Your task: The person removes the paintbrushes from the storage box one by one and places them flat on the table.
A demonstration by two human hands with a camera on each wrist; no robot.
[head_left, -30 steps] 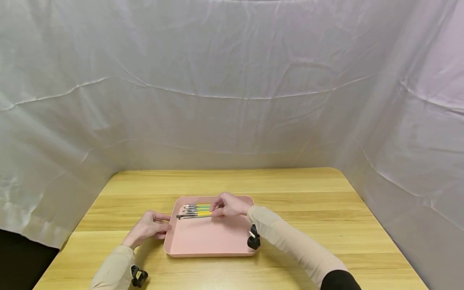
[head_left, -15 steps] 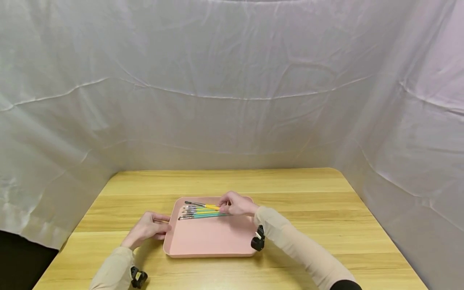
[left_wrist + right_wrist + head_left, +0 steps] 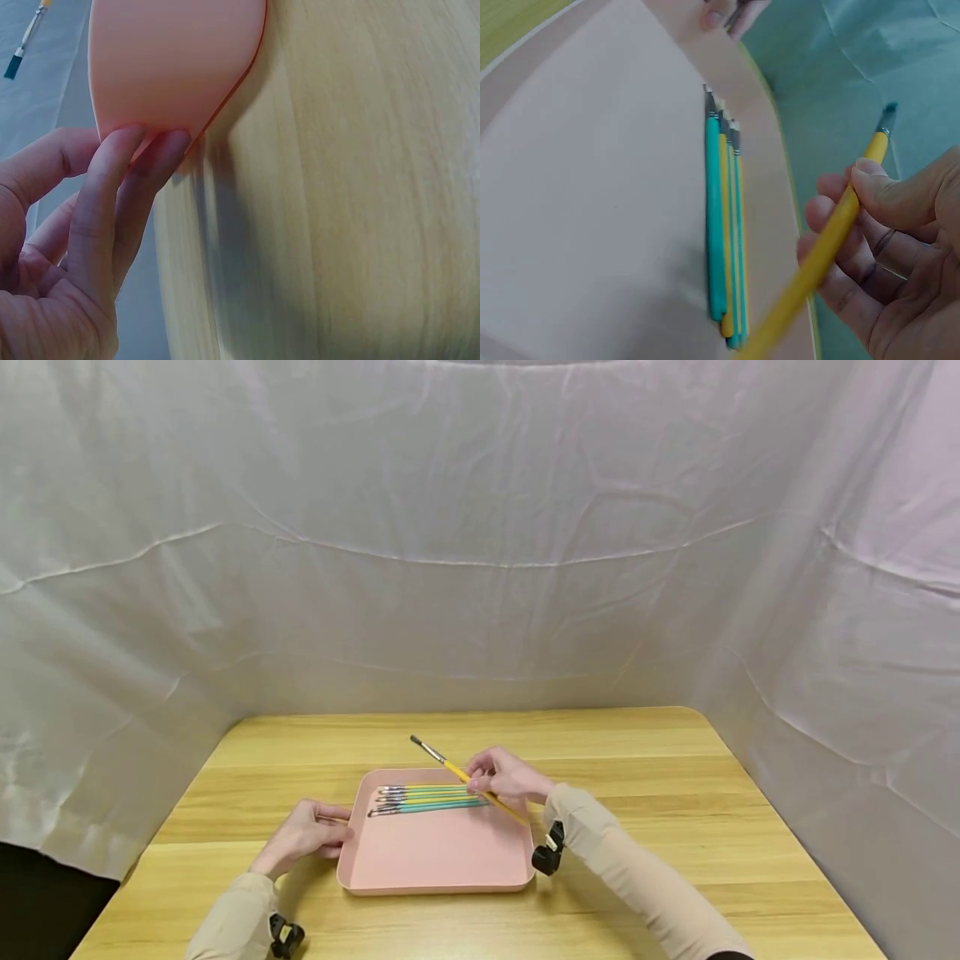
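Observation:
A pink tray point(image 3: 435, 860) lies on the wooden table point(image 3: 637, 760), with several green and yellow paintbrushes point(image 3: 427, 799) side by side along its far part. My right hand point(image 3: 506, 774) pinches a yellow-handled paintbrush point(image 3: 457, 773) and holds it tilted above the tray's far right corner, bristles pointing up and left. The right wrist view shows that yellow paintbrush point(image 3: 832, 232) between thumb and fingers, above the paintbrushes point(image 3: 724, 217) on the tray. My left hand point(image 3: 303, 835) rests at the tray's left edge, and its fingertips point(image 3: 146, 150) touch the tray point(image 3: 172, 60) rim.
A white cloth backdrop point(image 3: 480, 527) closes off the table's back and both sides. Bare wooden tabletop lies to the right of the tray and beyond it. Small black camera mounts point(image 3: 547, 852) sit on both wrists.
My right hand has lifted one yellow paintbrush out of the row and moved it up and to the right, tilting it. The left hand stays at the tray's edge.

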